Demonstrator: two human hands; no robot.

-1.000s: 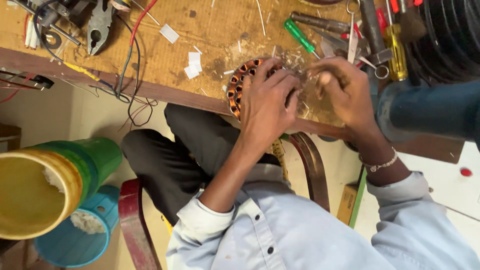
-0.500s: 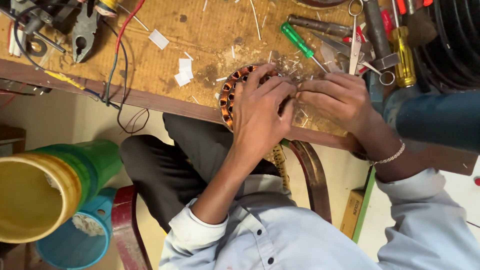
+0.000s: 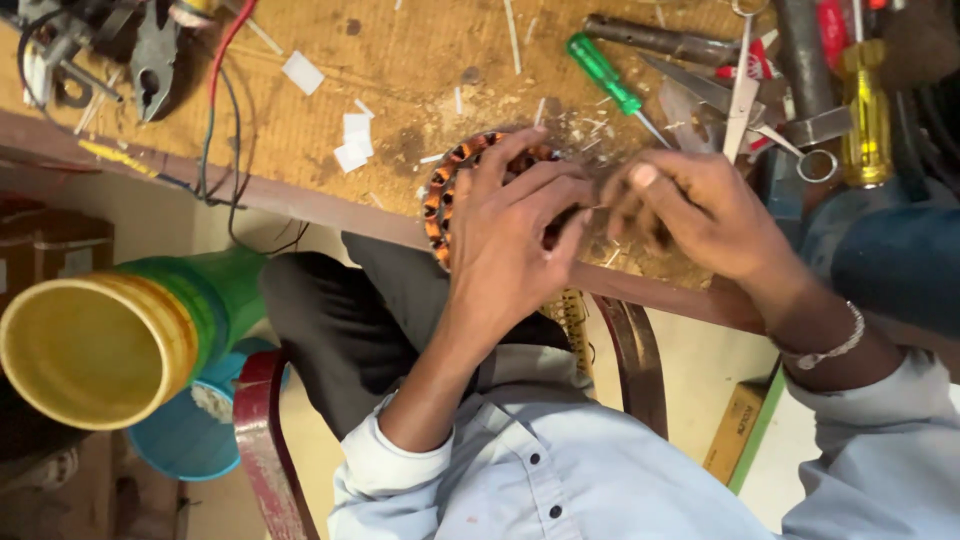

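While gripping one copper-wound stator point(image 3: 450, 190): two hands, left point(image 3: 515, 240) and right point(image 3: 700, 215), beside two screwdrivers point(image 3: 605, 75).

A worn, scuffed wooden bench point(image 3: 420, 70) carries the clutter. A ring-shaped motor stator with orange-and-black windings point(image 3: 445, 190) lies near its front edge. Beyond it lie a green-handled screwdriver point(image 3: 603, 72), steel scissors point(image 3: 745, 95), a yellow-handled screwdriver point(image 3: 866, 115) and a dark metal rod point(image 3: 660, 40). Grey pliers point(image 3: 152, 65) and red and black wires point(image 3: 215, 90) sit at the left end, with small white paper scraps point(image 3: 352, 140) scattered between.
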